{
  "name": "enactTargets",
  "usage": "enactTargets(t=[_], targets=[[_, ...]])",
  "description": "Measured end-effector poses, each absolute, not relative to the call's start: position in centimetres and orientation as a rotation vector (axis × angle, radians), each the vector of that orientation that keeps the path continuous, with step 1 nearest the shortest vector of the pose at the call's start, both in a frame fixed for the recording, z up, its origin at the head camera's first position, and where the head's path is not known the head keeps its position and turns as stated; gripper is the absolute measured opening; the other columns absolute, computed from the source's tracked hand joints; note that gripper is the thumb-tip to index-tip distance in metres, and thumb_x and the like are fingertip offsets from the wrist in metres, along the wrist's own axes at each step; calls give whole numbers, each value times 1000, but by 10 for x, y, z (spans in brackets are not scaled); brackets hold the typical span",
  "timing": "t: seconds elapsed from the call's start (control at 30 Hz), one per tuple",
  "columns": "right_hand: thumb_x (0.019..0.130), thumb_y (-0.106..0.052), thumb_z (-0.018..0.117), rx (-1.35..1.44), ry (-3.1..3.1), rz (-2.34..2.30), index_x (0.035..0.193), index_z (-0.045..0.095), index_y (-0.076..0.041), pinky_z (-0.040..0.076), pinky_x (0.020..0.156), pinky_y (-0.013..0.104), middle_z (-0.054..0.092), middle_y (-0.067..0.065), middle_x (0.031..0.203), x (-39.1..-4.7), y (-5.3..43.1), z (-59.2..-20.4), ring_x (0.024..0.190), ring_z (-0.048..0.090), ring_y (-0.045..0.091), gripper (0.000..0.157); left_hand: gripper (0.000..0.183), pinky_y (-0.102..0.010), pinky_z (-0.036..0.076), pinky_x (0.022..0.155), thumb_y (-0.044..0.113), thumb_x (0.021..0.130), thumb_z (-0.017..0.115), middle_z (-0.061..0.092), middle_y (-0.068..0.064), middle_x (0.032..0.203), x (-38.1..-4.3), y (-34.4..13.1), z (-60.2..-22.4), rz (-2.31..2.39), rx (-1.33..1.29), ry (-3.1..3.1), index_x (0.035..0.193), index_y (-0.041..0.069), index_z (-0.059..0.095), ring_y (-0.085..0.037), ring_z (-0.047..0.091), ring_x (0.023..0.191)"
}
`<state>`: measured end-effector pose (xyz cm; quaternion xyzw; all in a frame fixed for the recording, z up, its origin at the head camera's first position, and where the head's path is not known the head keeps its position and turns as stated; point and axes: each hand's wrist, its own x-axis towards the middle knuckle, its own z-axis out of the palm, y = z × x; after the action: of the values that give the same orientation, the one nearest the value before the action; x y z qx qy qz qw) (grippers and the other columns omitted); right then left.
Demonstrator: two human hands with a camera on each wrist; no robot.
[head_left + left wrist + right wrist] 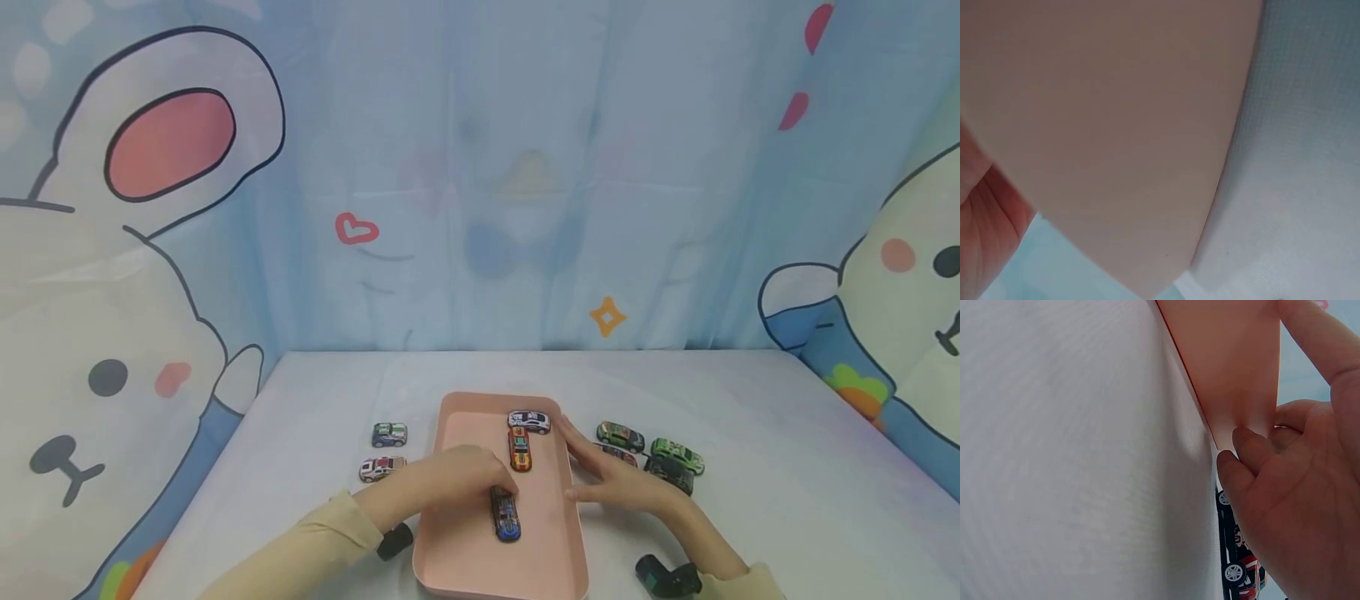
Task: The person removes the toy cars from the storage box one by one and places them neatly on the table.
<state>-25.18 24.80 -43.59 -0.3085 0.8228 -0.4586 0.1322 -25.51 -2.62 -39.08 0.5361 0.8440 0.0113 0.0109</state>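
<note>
A pink tray (465, 560) lies lengthwise on the table. My left hand (468, 472) reaches in over its left side, and its curled fingers pinch the rear end of a dark blue toy car (507, 522). Farther back in the tray are a red and yellow toy car (520, 450) and, crosswise behind it, a white toy car (528, 421). My right hand (622, 483) rests against the tray's right side with its fingers spread along the wall. In the left wrist view the tray wall (1122, 125) hides most of the left hand and the blue car.
Left of the tray stand a green and white toy car (389, 434) and a white and red one (379, 468), partly behind my forearm. Several cars, including a bright green one (677, 456), cluster beyond my right hand. A printed curtain (525, 292) hangs behind the table.
</note>
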Motion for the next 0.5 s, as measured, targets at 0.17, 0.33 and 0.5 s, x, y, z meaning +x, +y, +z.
enactTargets(t=[0.17, 0.33, 0.5], targets=[[88, -16, 67, -883, 2403, -1318, 150, 3, -7, 15, 100, 12, -11, 17, 153, -251, 247, -436, 137, -1, 37, 91, 31, -8, 41, 82, 11, 75, 77, 67, 16, 97, -256, -28, -390, 48, 1657, 2636, 105, 21, 72, 5, 58, 89], [88, -16, 67, -881, 2409, -1312, 150, 3, -6, 15, 100, 11, -11, 18, 153, -250, 247, -434, 137, -1, 38, 91, 25, -8, 41, 77, 17, 75, 79, 68, 15, 90, -258, -32, -391, 91, 1686, 2620, 99, 19, 74, 5, 57, 81], [87, -16, 67, -883, 2410, -1304, 150, 2, -6, 15, 100, 11, -11, 19, 152, -249, 247, -431, 137, -1, 39, 91, 22, -9, 42, 78, 19, 76, 77, 69, 12, 89, -257, -38, -391, 183, 1707, 2608, 98, 15, 74, 3, 58, 82]])
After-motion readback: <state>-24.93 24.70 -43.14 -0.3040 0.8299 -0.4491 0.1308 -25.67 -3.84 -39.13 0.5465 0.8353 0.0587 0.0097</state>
